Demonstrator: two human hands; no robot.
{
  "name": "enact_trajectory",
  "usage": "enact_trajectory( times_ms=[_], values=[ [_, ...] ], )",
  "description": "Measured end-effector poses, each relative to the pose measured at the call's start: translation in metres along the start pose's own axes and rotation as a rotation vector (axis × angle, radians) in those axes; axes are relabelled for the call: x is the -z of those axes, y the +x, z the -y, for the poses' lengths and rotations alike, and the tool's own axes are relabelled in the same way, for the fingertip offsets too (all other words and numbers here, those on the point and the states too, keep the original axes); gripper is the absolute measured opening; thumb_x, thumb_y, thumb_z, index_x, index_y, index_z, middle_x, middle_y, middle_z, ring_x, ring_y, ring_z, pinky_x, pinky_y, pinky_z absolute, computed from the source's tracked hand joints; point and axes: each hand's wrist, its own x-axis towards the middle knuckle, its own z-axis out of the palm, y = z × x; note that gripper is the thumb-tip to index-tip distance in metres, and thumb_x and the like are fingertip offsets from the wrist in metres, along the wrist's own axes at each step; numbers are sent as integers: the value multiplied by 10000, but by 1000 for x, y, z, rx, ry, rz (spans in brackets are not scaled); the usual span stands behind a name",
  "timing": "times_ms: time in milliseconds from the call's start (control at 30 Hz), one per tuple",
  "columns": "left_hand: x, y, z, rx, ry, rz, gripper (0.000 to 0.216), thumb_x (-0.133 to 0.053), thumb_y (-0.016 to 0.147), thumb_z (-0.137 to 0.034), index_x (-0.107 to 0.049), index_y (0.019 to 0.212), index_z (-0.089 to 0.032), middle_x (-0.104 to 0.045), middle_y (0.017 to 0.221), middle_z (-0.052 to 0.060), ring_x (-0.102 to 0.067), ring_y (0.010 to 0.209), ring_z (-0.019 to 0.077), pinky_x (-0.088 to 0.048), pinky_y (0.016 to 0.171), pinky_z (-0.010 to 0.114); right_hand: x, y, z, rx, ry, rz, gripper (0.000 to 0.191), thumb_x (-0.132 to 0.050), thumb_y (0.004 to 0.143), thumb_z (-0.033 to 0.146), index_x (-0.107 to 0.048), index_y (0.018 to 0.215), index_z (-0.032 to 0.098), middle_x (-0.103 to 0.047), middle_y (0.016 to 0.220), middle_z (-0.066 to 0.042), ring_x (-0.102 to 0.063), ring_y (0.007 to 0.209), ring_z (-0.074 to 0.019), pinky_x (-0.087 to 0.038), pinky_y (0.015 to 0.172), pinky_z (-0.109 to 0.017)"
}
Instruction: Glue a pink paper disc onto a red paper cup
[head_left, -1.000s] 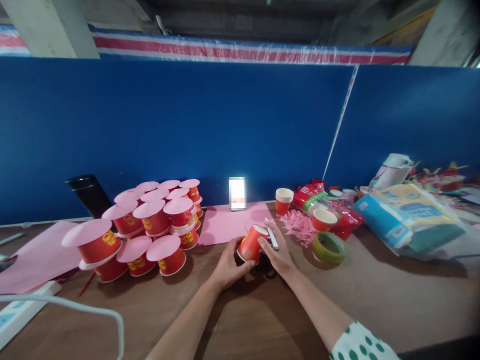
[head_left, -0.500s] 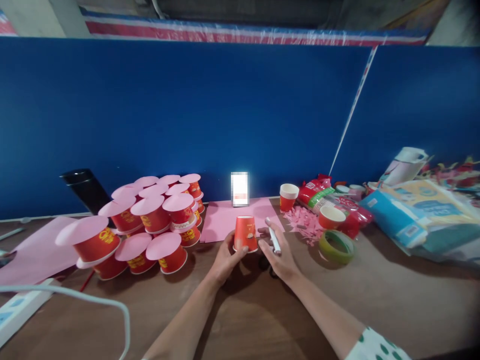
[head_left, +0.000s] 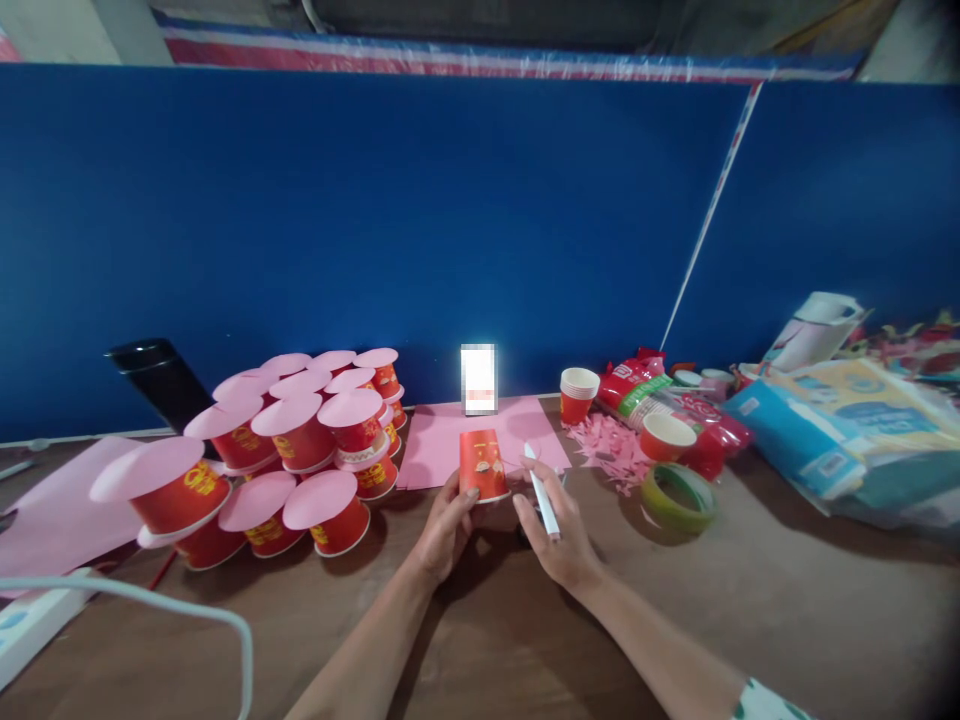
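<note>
A red paper cup (head_left: 483, 465) with yellow print is gripped in my left hand (head_left: 444, 530), turned rim-down and slightly tilted. My right hand (head_left: 561, 525) holds a white marker (head_left: 541, 492) between thumb and fingers, just right of the cup. Pink paper (head_left: 435, 440) lies flat behind the cup. At the left stand stacked red paper cups (head_left: 339, 520) topped with pink paper discs (head_left: 321, 498). Something dark, partly hidden, lies under my right hand.
On the right are nested cups (head_left: 577, 395), pink paper strips (head_left: 611, 445), a green tape roll (head_left: 679, 500), a red-and-clear bag (head_left: 637, 385) and a blue-yellow package (head_left: 832, 430). At left are a black bottle (head_left: 161, 385), a power strip (head_left: 37, 620) and a white cable (head_left: 244, 650).
My left hand has turned and tilted the cup, shifting it slightly left, so more of its print shows. The right hand with the marker has moved a little down and stays beside it.
</note>
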Motion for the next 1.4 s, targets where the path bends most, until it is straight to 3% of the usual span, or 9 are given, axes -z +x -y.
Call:
enact_trajectory(
  times_ms=[133,367,467,567,867,1033,1200,1400],
  values=[
    [1,0,-1,13,-42,-1,498,-592,795,-338,-488,1274,-245,-607,1253,85,-601,1102,257,-484,929,435,0,-2,2,77,-26,10,345,-516,874,196,-535,1217,227,-666,1081,-92,-648,998,-234,-529,902,-388],
    [2,1,-3,129,-146,-3,376,-525,856,-431,-572,1135,-183,-660,1150,103,-627,1053,260,-487,926,436,-2,-3,6,225,-44,27,331,-511,867,147,-591,1174,240,-692,1064,-83,-658,1003,-228,-538,888,-384],
    [4,0,-4,190,-183,-65,391,-539,842,-474,-606,1060,-156,-696,1057,110,-646,1026,272,-476,954,443,-1,-4,7,213,-15,-38,265,-473,895,134,-635,1080,234,-703,1010,-80,-670,958,-215,-542,863,-370],
    [4,-1,-7,218,-260,-83,428,-532,832,-501,-616,1041,-138,-712,998,120,-657,1011,289,-450,997,470,2,-6,6,146,22,-103,260,-464,918,160,-615,1120,224,-706,931,-77,-678,865,-205,-555,811,-363],
    [3,-3,-11,231,-340,-53,471,-516,832,-504,-625,1055,-104,-713,998,148,-653,1019,308,-464,977,492,3,-6,0,160,-42,-102,250,-504,904,200,-653,1103,228,-708,998,-92,-666,938,-247,-537,855,-404],
    [3,-2,-12,204,-393,-71,424,-515,851,-448,-642,1040,-90,-718,987,155,-668,977,294,-487,939,470,-4,-6,-1,133,-19,-109,285,-462,927,154,-582,1181,201,-702,1003,-99,-673,921,-205,-552,849,-365],
    [3,-1,-13,215,-473,-95,361,-516,873,-368,-642,1046,-77,-722,961,149,-685,894,258,-515,892,423,-7,-7,-2,306,-97,-9,408,-478,885,48,-520,1253,219,-669,1117,-94,-621,1039,-199,-520,901,-374],
    [6,3,-10,206,-433,-150,411,-533,888,-341,-552,1234,-120,-721,963,112,-690,847,229,-529,857,406,-6,-9,0,379,-120,131,509,-478,875,48,-448,1346,241,-653,1168,-94,-592,1100,-215,-500,944,-418]
  ],
)
